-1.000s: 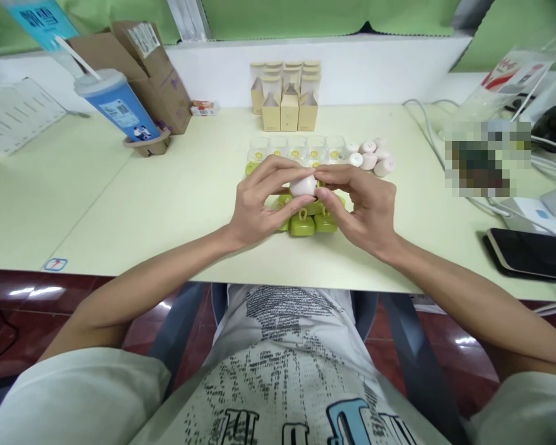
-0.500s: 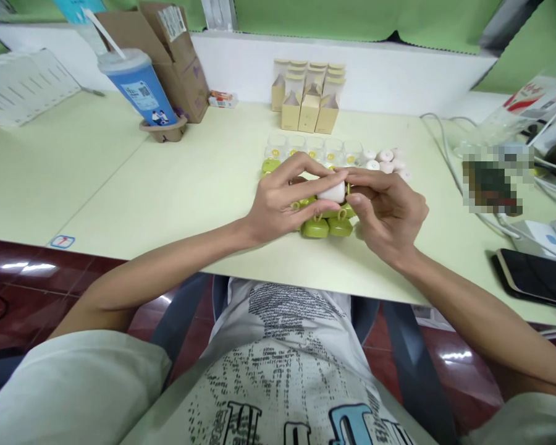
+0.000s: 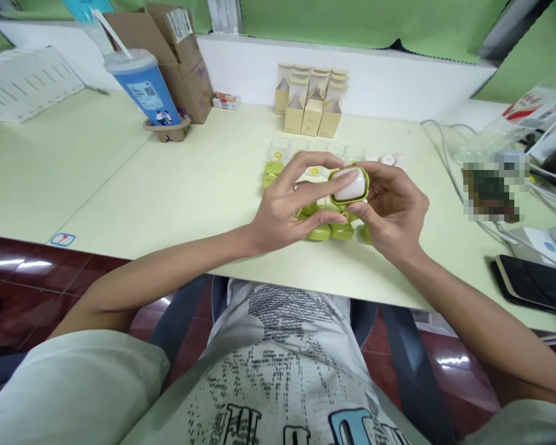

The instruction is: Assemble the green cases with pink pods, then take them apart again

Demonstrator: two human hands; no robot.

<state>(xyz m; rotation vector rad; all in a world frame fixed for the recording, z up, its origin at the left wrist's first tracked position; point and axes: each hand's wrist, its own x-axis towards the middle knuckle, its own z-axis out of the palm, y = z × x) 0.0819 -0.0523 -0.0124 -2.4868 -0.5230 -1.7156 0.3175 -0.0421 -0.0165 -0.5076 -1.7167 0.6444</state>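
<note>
Both hands meet over the middle of the pale table (image 3: 176,185). My right hand (image 3: 391,213) grips a small green case (image 3: 349,185) with a white piece seated in it, tilted so the white face shows. My left hand (image 3: 290,204) has its fingertips pinched on the case's left edge and the white piece. Under the hands lie several green cases (image 3: 331,232). Behind them a row of clear lids with yellow dots (image 3: 306,149) and a few white-pink pieces (image 3: 389,159) rest on the table.
Small tan cartons (image 3: 311,102) stand at the back wall. A blue cup with a straw (image 3: 143,93) and a brown cardboard box (image 3: 176,55) are at the back left. White cables (image 3: 449,167) and a black phone (image 3: 532,284) lie at the right.
The white piece held between both hands now sits inside a green case, and the case has been lifted and tilted up. The view has shifted slightly left.
</note>
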